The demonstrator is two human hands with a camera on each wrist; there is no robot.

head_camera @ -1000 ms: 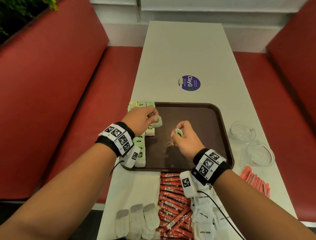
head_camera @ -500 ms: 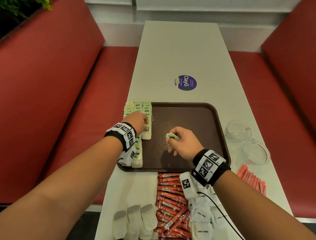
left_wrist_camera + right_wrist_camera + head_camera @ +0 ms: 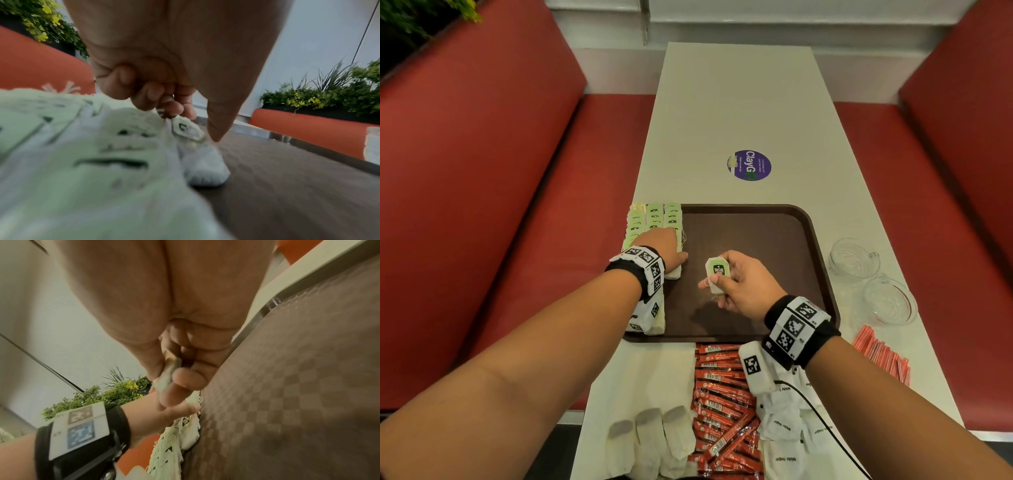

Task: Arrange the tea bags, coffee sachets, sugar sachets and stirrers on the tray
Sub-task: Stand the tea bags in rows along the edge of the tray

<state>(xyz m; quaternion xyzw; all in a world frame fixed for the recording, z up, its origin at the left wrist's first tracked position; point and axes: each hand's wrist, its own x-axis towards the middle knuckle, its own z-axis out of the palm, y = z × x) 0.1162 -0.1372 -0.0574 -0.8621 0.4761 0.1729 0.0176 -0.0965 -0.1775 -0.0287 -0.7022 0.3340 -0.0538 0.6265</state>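
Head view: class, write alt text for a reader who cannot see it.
A person's right hand pinches a tea bag above a brown tray, while the left hand rests on rows of tea bags along the tray's left edge. Red sachets lie on the table nearer the person.

Left hand (image 3: pixel 666 247) covers the middle of the tea bag rows (image 3: pixel 654 219) on the tray (image 3: pixel 822 274); whether its curled fingers pinch a tag is unclear. Nearest bags blurred in left wrist view. Held tea bag (image 3: pixel 716 275) mostly hidden by right hand (image 3: pixel 744 286). Coffee sachets (image 3: pixel 722 404), sugar sachets (image 3: pixel 787 428) cut off at bottom edge. Sticker (image 3: pixel 750 165) small print unreadable.
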